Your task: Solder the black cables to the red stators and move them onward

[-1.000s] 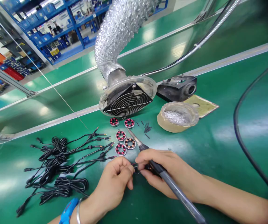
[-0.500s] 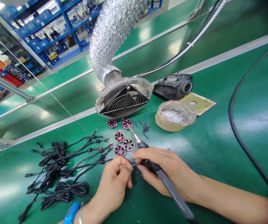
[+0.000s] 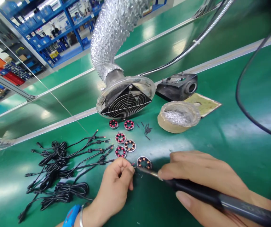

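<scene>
My left hand [image 3: 118,176] is closed in a pinch on the end of a black cable [image 3: 108,162]. Thin wire ends, one of them red, stick out past its fingertips. In my right hand [image 3: 204,183] is a soldering iron [image 3: 194,189], gripped like a pen. Its metal tip points left and lies close to those wire ends; whether they touch I cannot tell. Just behind the tip sits a ring-shaped motor stator [image 3: 144,163] with copper coils. Another copper-wound stator [image 3: 130,145] and several with red coils [image 3: 120,152] lie farther back.
Bundled black cables [image 3: 60,167] cover the left of the green bench. A fume extractor fan [image 3: 127,102] with a silver duct [image 3: 113,34] hangs behind the stators. Small black tubes [image 3: 147,129], a round tub [image 3: 178,118] and a black iron holder [image 3: 178,86] stand to the right.
The soldering iron has swung from pointing away up the bench to pointing left, its tip now by my left fingertips. My right hand has moved right, uncovering a stator. My left hand stays put.
</scene>
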The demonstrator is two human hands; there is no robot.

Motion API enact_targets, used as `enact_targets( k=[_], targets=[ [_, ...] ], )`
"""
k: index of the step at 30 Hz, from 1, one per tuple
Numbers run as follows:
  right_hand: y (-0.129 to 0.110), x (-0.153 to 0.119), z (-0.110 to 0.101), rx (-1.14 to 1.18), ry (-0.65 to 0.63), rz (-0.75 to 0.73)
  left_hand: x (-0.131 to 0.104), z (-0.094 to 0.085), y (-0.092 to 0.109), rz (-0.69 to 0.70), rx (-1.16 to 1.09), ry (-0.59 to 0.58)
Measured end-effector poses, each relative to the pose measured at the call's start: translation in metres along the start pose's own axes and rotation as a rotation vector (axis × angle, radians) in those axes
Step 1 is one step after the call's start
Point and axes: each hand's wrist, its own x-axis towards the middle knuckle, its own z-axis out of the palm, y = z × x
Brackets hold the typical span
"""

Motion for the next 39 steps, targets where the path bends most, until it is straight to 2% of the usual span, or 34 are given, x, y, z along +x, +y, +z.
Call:
enact_targets(
  k=[2, 10, 15, 17, 24, 29, 33, 39],
  targets=[
    [-0.002, -0.001, 0.003, -0.006, 0.020, 0.006, 0.000, 0.000, -0.001, -0.001, 0.005, -0.002],
    [0.000, 0.006, 0.005, 0.049, -0.032, -0.001, 0.000, -0.001, -0.001, 0.006, 0.022, -0.001],
    [0.007, 0.010, 0.003, 0.125, -0.175, -0.026, 0.000, -0.001, -0.002, -0.004, 0.017, -0.006],
    [0.008, 0.010, 0.002, 0.140, -0.195, -0.035, 0.000, -0.001, -0.003, -0.003, 0.019, -0.009],
    [-0.003, 0.001, 0.006, -0.004, 0.049, 0.035, 0.000, -0.001, -0.002, -0.011, 0.023, -0.010],
    [0.000, 0.000, 0.004, -0.012, 0.054, 0.028, 0.000, -0.001, 0.000, -0.005, 0.018, -0.017],
    [0.012, 0.008, 0.002, 0.043, -0.034, -0.062, 0.000, -0.001, -0.001, 0.003, -0.002, -0.023],
    [0.029, 0.015, 0.027, 0.112, -0.020, -0.136, 0.001, -0.007, -0.006, 0.009, -0.053, -0.115]
  ],
)
